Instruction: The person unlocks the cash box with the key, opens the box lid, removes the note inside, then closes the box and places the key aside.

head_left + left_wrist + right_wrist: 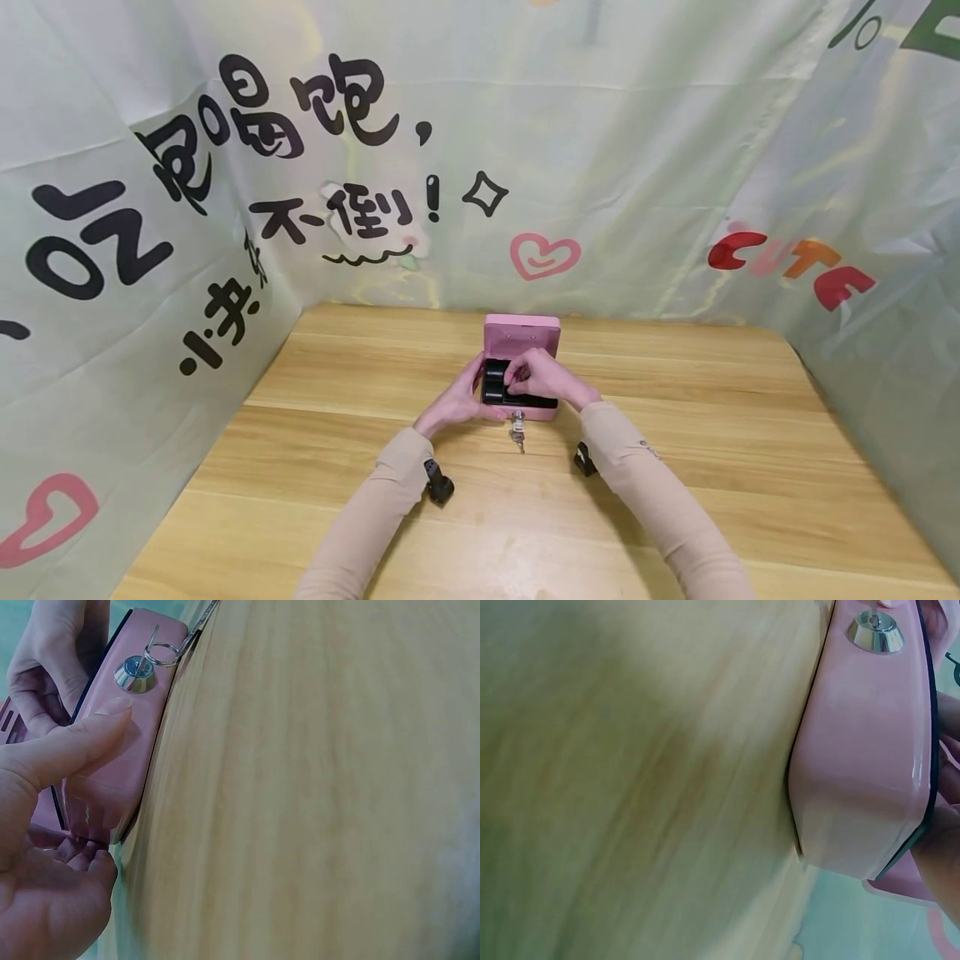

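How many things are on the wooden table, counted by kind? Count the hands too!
Pink lock box: 1
Black tray inside it: 1
Keys hanging from the lock: 1 bunch
Hands, left hand and right hand: 2
Total: 5

Lighting: bright, even and diffuse in the head view; the source itself is out of frame. Shadows: faint and soft beneath the forearms on the wooden table point(675, 433). Glare: a pale sheen on the table's near edge; small highlights on the glossy pink box point(862, 772) and its metal lock point(875, 634) in the right wrist view. Distortion: wide-angle bowing at the head view's borders, the printed backdrop point(637, 150) curving inward. Focus: head view fairly sharp; both wrist views soft, wood grain smeared, the left hand point(45, 847) blurred at close range.
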A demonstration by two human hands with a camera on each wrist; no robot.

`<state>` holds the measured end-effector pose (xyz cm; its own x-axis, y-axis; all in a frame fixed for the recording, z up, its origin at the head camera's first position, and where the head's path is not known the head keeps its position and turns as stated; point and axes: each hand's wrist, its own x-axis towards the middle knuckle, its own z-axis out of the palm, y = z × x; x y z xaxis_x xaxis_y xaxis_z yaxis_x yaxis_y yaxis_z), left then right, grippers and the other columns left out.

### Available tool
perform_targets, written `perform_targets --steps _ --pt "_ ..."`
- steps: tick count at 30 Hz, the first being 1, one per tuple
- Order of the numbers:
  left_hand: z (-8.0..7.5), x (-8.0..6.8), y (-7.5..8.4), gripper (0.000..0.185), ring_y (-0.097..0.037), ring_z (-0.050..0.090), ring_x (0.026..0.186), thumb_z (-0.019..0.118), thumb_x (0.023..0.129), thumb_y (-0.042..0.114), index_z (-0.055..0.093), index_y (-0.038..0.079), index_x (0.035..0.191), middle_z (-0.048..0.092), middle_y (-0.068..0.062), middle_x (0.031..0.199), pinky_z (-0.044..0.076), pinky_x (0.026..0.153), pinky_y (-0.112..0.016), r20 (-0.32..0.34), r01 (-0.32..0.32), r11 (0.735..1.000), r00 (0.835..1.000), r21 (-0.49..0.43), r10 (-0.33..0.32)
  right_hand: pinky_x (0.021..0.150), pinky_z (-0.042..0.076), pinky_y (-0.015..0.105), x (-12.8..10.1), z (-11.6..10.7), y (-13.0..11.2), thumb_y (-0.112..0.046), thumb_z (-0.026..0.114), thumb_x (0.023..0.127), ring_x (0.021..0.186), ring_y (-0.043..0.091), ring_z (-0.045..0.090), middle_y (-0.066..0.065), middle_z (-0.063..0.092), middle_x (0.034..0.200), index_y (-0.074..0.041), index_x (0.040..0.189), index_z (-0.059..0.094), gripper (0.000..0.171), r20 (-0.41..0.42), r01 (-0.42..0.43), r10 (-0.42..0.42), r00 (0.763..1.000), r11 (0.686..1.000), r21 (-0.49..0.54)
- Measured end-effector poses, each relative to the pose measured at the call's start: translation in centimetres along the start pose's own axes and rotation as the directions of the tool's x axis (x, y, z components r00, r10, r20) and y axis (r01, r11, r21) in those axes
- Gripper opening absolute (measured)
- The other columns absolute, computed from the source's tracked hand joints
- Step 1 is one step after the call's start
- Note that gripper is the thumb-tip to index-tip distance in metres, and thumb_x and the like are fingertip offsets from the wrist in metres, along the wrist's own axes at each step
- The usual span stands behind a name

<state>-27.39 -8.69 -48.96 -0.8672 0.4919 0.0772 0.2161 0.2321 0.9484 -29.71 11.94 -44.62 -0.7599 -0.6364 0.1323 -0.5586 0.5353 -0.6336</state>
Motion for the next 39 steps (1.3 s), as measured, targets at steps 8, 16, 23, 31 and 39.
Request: perform_targets --steps 8,16,23,31,39 --pt "0.06 0.04 -0.01 0.118 -0.034 0.021 0.156 0.088 0.068 -0.002 0.017 0.011 0.161 0.027 -0.015 0.166 0.015 0.130 -0.051 0.003 -0.012 1.000 1.000 -0.008 0.013 0.067 0.057 0.016 -0.07 -0.03 -0.30 0.003 0.077 0.079 0.069 0.006 0.065 0.009 0.076 0.079 -0.001 0.081 0.073 0.006 -0.005 -0.009 0.008 1.000 1.000 -0.028" --pt "-0.03 -0.03 -0.08 0.117 -0.034 0.023 0.155 0.088 0.069 -0.001 0.017 0.011 0.161 0.028 -0.016 0.165 0.017 0.130 -0.050 -0.001 -0.013 1.000 1.000 0.024 0.013 0.067 0.058 0.017 0.02 0.30 -0.19 0.004 0.076 0.078 0.070 0.007 0.066 0.009 0.077 0.080 -0.003 0.081 0.075 0.007 -0.042 -0.027 0.025 0.999 0.999 -0.043" --pt "-0.04 -0.03 -0.10 0.117 -0.033 0.025 0.154 0.088 0.069 -0.001 0.017 0.013 0.161 0.030 -0.015 0.164 0.016 0.129 -0.052 0.004 -0.021 1.000 1.000 0.019 0.021 0.065 0.057 0.015 -0.07 0.28 -0.20 0.005 0.075 0.077 0.069 0.007 0.065 0.011 0.077 0.079 -0.001 0.080 0.076 0.007 -0.078 0.002 -0.004 0.997 1.000 -0.019" --pt "0.00 0.04 -0.21 0.118 -0.031 0.024 0.154 0.088 0.069 -0.003 0.017 0.012 0.162 0.027 -0.014 0.166 0.013 0.130 -0.051 0.004 -0.040 0.999 0.999 0.019 0.040 0.064 0.055 0.015 -0.26 -0.04 -0.57 0.007 0.076 0.077 0.068 0.008 0.066 0.015 0.076 0.079 0.003 0.081 0.076 0.006 -0.112 0.037 -0.033 0.993 0.999 0.033" --pt "-0.03 0.18 -0.30 0.115 -0.030 0.028 0.152 0.089 0.067 -0.002 0.021 0.010 0.160 0.033 -0.015 0.163 0.014 0.130 -0.049 -0.001 -0.039 0.999 0.999 0.020 0.039 0.065 0.056 0.015 -0.54 -0.57 -0.95 0.008 0.076 0.077 0.070 0.010 0.068 0.015 0.076 0.079 0.003 0.082 0.076 0.007 -0.134 0.050 -0.043 0.990 0.997 0.050"
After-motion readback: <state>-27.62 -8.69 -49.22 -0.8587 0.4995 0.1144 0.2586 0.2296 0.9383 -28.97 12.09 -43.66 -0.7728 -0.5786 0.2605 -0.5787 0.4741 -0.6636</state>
